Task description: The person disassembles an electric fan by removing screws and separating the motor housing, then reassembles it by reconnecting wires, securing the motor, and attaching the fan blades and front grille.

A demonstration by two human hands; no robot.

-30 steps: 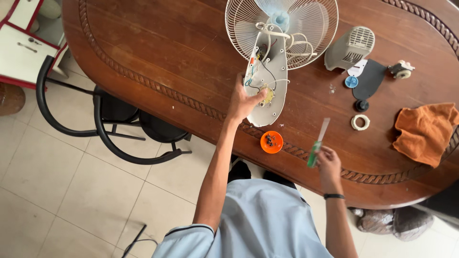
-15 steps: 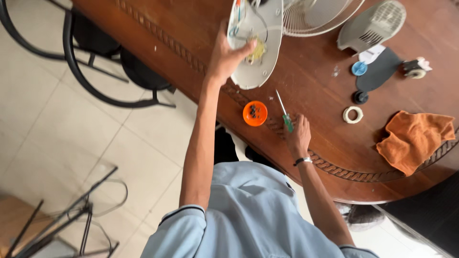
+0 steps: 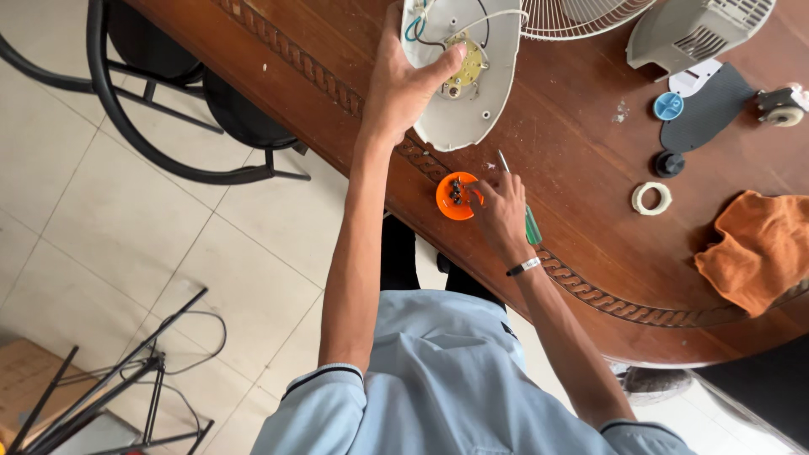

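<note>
Tabletop: orange dish (image 3: 452, 202) at right fingers (image 3: 482, 187).

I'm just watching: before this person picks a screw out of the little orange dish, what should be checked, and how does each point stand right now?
1. Fan base shell held steady: ok, the left hand grips its edge, thumb on the inside.
2. Orange dish within reach: ok, the right hand has its fingertips at the dish.
3. Small parts in the dish: ok, a few dark pieces show; their kind cannot be told.
4. Screwdriver under control: ok, it is tucked in the right hand, tip pointing away.
5. Dish safe on the table: not ok, it sits close to the edge.
</note>
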